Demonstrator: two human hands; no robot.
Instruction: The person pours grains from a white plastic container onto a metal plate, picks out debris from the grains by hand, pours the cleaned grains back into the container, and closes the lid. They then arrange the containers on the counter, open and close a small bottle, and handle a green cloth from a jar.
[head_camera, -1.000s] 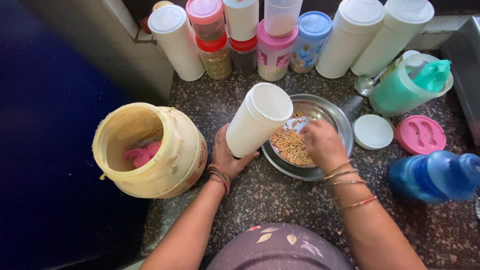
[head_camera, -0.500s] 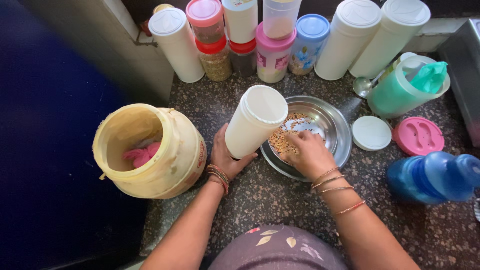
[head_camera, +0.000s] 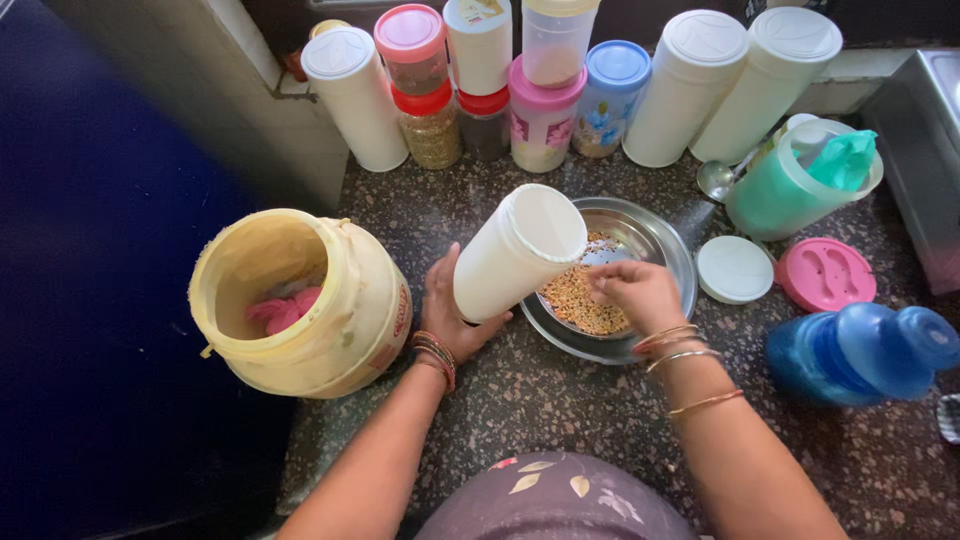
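So the left hand (head_camera: 447, 312) is wrapped around the lower end of a tall white plastic canister (head_camera: 514, 253), holding it tilted with its mouth end leaning over the steel plate (head_camera: 672, 248). That plate sits on the speckled dark desk (head_camera: 560, 400) and has a pile of mixed grains (head_camera: 580, 298) on its near side. The right hand (head_camera: 632, 292) is down in the plate, fingers curled and pinched loosely on the grains, not flat open. Just right of the plate lies a loose white lid (head_camera: 733, 269), and beyond that a pink lid (head_camera: 825, 274). Left of the plate, past the canister, stands a big open yellowish jar (head_camera: 330, 320) with something pink inside. Behind the plate there's a row of lidded containers (head_camera: 545, 95).
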